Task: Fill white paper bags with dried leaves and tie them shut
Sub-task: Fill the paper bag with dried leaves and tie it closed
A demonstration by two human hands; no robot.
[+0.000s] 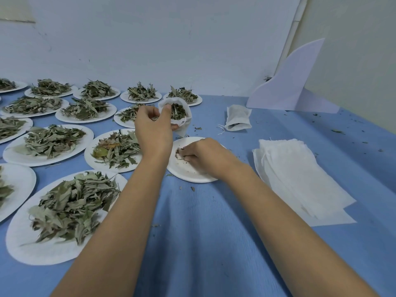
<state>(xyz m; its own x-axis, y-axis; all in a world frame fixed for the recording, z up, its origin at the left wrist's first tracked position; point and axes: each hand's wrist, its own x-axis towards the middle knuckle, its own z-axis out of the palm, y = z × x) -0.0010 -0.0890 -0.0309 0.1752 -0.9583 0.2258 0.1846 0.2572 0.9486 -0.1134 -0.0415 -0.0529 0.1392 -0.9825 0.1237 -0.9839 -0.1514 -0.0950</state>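
Holds white paper bag (169, 101) raised in left hand (153, 129), mouth open, dried leaves (179, 111) inside. Rests right hand (201, 156) on nearly bare plate (188, 175), fingers curled round leaf scraps (179, 154). Right, on blue worktop (203, 232): filled bag (236, 116) lying flat; stack of empty bags (300, 179) nearer. Left: heaped plates (21, 247), many.

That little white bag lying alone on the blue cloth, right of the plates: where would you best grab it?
Pinch the lone bag at its mouth end, nearest the person, where the drawstring trails out, coming from above on the near side. It lies on its side with the mouth slack and something dark inside, so pinching there should probably keep the contents in.
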